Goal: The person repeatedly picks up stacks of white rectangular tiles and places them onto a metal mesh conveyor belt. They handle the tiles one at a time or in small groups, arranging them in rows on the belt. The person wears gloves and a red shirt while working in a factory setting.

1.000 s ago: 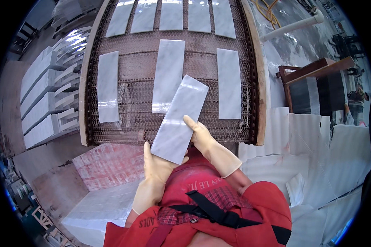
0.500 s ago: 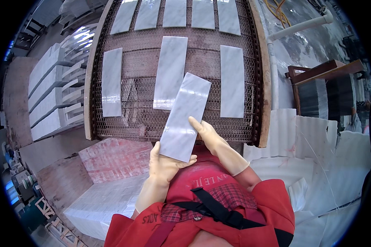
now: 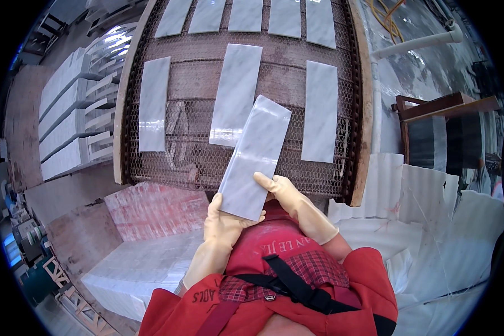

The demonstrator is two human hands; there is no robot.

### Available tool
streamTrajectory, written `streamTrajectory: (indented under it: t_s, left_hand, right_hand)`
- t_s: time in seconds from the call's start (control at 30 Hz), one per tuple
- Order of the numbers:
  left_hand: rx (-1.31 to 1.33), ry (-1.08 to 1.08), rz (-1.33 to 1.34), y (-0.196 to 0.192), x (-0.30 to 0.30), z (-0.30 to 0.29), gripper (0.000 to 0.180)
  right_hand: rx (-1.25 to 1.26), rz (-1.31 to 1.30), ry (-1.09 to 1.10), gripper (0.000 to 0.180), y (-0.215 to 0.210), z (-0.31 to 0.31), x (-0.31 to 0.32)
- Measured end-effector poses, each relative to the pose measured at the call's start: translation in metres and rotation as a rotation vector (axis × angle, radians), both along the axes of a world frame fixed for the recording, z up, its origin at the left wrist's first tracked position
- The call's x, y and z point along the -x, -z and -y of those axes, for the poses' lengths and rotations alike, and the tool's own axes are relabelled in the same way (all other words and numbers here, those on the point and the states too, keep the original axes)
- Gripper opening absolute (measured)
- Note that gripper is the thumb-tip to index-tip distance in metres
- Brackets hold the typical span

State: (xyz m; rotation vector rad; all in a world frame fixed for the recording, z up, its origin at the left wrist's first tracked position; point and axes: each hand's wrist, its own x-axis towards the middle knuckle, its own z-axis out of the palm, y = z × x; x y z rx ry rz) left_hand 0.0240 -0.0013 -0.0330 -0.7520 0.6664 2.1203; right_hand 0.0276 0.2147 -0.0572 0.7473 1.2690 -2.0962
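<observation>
Marble-patterned tile (image 3: 256, 159) is held over the mesh conveyor's (image 3: 151, 168) six-o'clock end, left hand (image 3: 223, 225) cradling its base, right hand (image 3: 283, 190) gripping its four-o'clock edge; apparently a holding step, next move calling for steady support.

The long rectangular tile (image 3: 257, 151), pale grey-white with faint darker veining and a glossy face catching the light, is held slantwise between the left hand (image 3: 223, 222) at its near end and the right hand (image 3: 283, 193) at its right edge, far end angled rightward.
</observation>
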Motion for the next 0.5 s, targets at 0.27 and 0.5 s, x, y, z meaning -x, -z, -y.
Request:
streamTrajectory:
  t_s: [0.27, 0.5]
  left_hand:
    - [0.185, 0.030, -0.080, 0.001, 0.008, 0.002, 0.058]
    - [0.215, 0.015, -0.165, -0.021, 0.014, -0.002, 0.049]
  right_hand:
    - [0.039, 0.029, 0.088, 0.053, 0.020, -0.020, -0.006]
    - [0.103, -0.016, 0.133, 0.055, 0.027, -0.030, -0.005]
